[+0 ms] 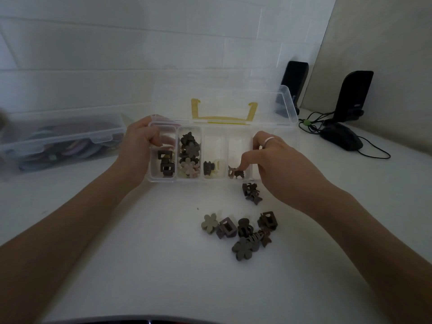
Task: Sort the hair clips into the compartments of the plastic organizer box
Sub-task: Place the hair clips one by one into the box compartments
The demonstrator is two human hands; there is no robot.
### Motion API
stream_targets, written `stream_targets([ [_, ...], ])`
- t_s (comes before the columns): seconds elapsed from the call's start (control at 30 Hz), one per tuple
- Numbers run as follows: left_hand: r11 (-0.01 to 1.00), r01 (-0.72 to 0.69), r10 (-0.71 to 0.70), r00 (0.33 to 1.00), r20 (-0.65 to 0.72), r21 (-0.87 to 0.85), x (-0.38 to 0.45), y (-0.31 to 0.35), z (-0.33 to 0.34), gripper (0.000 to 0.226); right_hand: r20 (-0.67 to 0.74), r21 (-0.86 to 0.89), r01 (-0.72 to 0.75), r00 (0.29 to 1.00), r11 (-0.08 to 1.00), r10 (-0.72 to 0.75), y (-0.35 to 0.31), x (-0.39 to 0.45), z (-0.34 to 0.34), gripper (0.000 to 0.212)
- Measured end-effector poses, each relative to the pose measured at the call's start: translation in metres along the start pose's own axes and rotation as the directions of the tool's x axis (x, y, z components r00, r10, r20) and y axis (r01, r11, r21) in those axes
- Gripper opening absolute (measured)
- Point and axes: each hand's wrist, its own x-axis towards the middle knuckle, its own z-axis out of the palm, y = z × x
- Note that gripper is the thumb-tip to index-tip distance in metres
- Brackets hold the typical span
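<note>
White table (145,253) under dim light carries the clear organizer box (163,180), its lid standing open. The left hand (140,146) curls over the box's left end wall and steadies it. The right hand (273,160) pinches a small brown clip (237,172) low in the fourth compartment. Loose hair clips (240,232) lie in front of the box. They look light, hard and probably a little slippery; pinching one across its body seems safest.

The single wide-angle camera is sitting on my head, looking forward and down over my forearms at the white table (140,253), staying close above the organizer box (288,106), with the tiled wall (117,54) filling the top.
</note>
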Motion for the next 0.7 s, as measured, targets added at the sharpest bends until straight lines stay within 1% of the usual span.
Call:
stream_targets([
  [0.17, 1.0, -0.018, 0.018, 1.0, -0.007, -0.016, 0.0, 0.0, 0.002, 0.034, -0.022, 0.033, -0.008, 1.0, 0.999, 0.009, 0.003, 0.0, 0.001, 0.05],
  [0.27, 0.999, -0.015, 0.014, 1.0, -0.012, -0.029, 0.0, -0.001, 0.001, 0.034, -0.069, 0.104, 0.0, 0.998, 0.995, 0.007, 0.005, 0.001, 0.003, 0.047],
  [0.33, 1.0, -0.015, 0.015, 1.0, -0.007, -0.014, 0.001, -0.001, 0.001, 0.034, -0.093, 0.149, -0.002, 0.996, 0.989, 0.016, 0.006, 0.002, 0.001, 0.051],
  [0.4, 1.0, -0.019, 0.019, 1.0, 0.002, -0.004, 0.001, -0.001, 0.001, 0.034, -0.066, 0.115, 0.009, 0.998, 0.993, -0.001, 0.003, 0.0, -0.002, 0.061],
  [0.47, 1.0, -0.021, 0.021, 1.0, 0.005, -0.009, 0.0, 0.0, 0.001, 0.034, 0.006, 0.025, 0.033, 0.999, 0.999, -0.033, -0.002, -0.002, -0.005, 0.068],
  [0.53, 1.0, -0.024, 0.024, 1.0, 0.003, -0.018, 0.0, 0.0, 0.002, 0.033, 0.085, -0.03, 0.039, 0.996, 0.999, -0.037, -0.006, -0.003, -0.006, 0.071],
  [0.6, 0.999, -0.027, 0.027, 1.0, 0.003, -0.023, -0.001, 0.0, 0.003, 0.033, 0.124, -0.03, 0.039, 0.992, 0.999, -0.035, -0.007, -0.003, -0.005, 0.071],
  [0.7, 0.999, -0.022, 0.022, 1.0, 0.008, -0.031, -0.001, 0.001, 0.004, 0.033, 0.108, 0.017, 0.013, 0.994, 1.0, -0.015, -0.004, -0.003, -0.005, 0.064],
])
